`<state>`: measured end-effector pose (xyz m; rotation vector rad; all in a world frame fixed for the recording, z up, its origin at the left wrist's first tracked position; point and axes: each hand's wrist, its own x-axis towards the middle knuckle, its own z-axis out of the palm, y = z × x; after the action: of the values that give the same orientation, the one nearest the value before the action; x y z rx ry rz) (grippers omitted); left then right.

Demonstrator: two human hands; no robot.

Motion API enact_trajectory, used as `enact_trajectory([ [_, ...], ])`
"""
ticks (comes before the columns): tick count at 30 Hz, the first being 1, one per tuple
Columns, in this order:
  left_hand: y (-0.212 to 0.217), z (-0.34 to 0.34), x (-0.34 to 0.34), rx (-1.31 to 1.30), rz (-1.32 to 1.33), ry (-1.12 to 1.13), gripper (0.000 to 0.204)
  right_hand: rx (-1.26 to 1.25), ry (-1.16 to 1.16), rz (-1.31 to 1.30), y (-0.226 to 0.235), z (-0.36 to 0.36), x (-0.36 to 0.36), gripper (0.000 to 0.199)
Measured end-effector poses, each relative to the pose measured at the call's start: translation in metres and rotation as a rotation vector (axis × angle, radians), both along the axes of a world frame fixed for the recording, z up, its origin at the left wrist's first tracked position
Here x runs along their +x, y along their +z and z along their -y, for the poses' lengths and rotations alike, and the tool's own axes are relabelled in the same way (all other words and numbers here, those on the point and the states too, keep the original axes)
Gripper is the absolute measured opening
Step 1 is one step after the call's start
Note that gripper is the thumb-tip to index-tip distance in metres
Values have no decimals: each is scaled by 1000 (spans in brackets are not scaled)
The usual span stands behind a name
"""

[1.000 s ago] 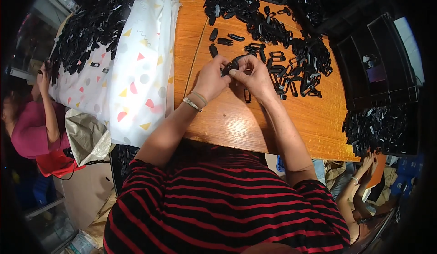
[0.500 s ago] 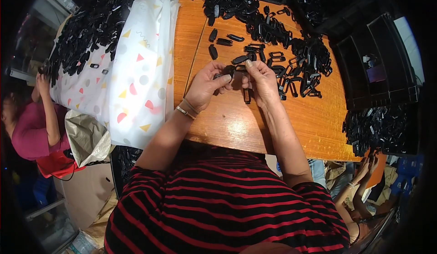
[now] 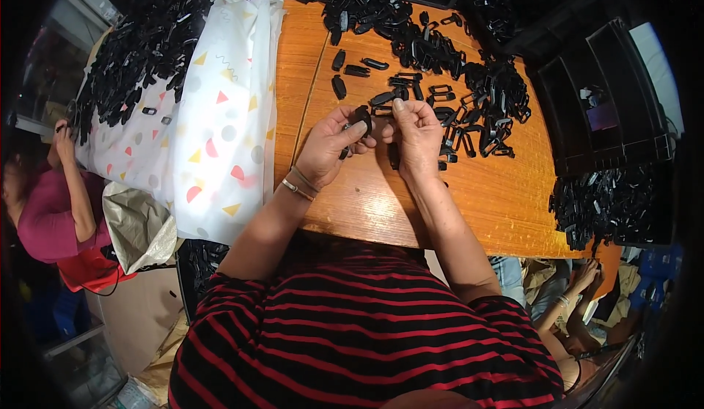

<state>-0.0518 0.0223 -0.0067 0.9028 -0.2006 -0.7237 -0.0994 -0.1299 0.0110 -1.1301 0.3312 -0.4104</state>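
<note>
My left hand [image 3: 328, 144] is closed around a small oval black plastic part [image 3: 362, 118], its thumb lying on the part. Close beside it, my right hand [image 3: 419, 136] is pinched, thumb against fingers; what it holds, if anything, is mostly hidden. A narrow black piece [image 3: 394, 157] shows below the right fingers; whether it is held or on the table I cannot tell. Just beyond my fingertips lie loose black parts, among them an oval one [image 3: 338, 86], a curved one [image 3: 375, 64] and an open rectangular frame [image 3: 441, 92].
Black parts heap [image 3: 422, 42] across the far side of the wooden table [image 3: 352, 207]. A patterned white cloth [image 3: 220, 123] covers the left side, with another heap [image 3: 139, 57] beyond. Black crates [image 3: 612, 108] stand at right. Other people's hands [image 3: 64, 141] work at left and lower right.
The black frame piece that showed between my hands at the right fingertips is no longer plainly visible there. My hands stay close together. The whole view has shifted slightly.
</note>
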Motion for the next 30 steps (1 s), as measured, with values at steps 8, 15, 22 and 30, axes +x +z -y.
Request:
enact_trajectory([
  [8, -2, -1, -1, -66, 36, -22, 20, -36, 70, -72, -20, -18, -3, 14],
  [15, -4, -4, -1, -75, 0, 22, 27, -838, -25, 72, -14, -20, -21, 11],
  [22, 1, -7, -1, -2, 68, 29, 30, -467, 229, -100, 2, -18, -25, 18],
  [30, 11, -10, -5, 56, 133, 105, 30, -859, 34, 35, 15, -21, -21, 19],
])
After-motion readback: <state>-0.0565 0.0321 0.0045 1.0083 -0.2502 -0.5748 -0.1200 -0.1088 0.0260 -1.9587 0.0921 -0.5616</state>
